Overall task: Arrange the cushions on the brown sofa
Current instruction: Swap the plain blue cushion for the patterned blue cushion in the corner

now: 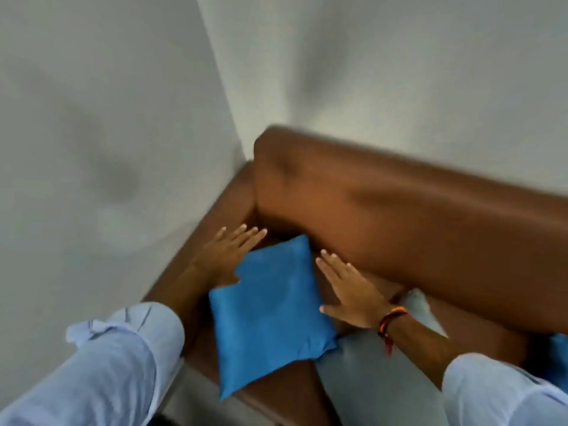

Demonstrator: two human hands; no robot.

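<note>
A blue cushion [270, 312] lies flat on the seat of the brown sofa [415, 222], in its left corner by the armrest. My left hand [229, 256] rests flat against the cushion's left edge, fingers stretched out. My right hand [350, 289] lies flat along its right edge, fingers spread, a red and black thread band on the wrist. Neither hand grips the cushion. A grey cushion [378, 379] lies partly under the blue one at the lower right. The picture is blurred by motion.
White walls [107, 118] meet in a corner right behind the sofa's left end. The sofa's backrest runs to the right. A sliver of another blue cushion [558, 355] shows at the right edge. Both sleeves are pale blue.
</note>
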